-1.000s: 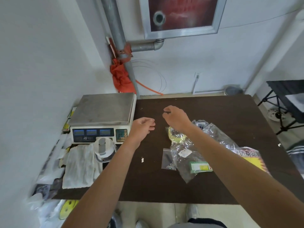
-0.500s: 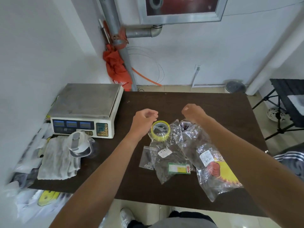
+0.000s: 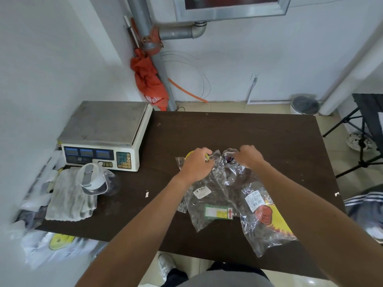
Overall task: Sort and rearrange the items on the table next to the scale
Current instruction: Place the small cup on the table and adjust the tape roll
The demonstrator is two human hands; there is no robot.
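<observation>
Two clear plastic bags lie on the dark table (image 3: 259, 131). The middle bag (image 3: 209, 204) carries a white barcode sticker and a green-yellow label. The right bag (image 3: 261, 216) has a yellow and red print. My left hand (image 3: 196, 164) is down on the top of the middle bag, covering most of a yellow tape roll (image 3: 189, 155). My right hand (image 3: 247, 156) pinches the top of the right bag. A small zip bag (image 3: 182, 206) pokes out from under the middle bag. The scale (image 3: 103, 137) stands at the table's left end.
In front of the scale lie a grey cloth (image 3: 70, 195) and a clear lidded container (image 3: 95, 179). White bags (image 3: 56, 245) hang off the table's left corner. A black folding stand (image 3: 364, 129) and a bin (image 3: 304, 104) are on the floor to the right.
Both hands have dropped onto the bags. The left hand now covers the yellow tape roll, and the right hand has closed on the right bag's top.
</observation>
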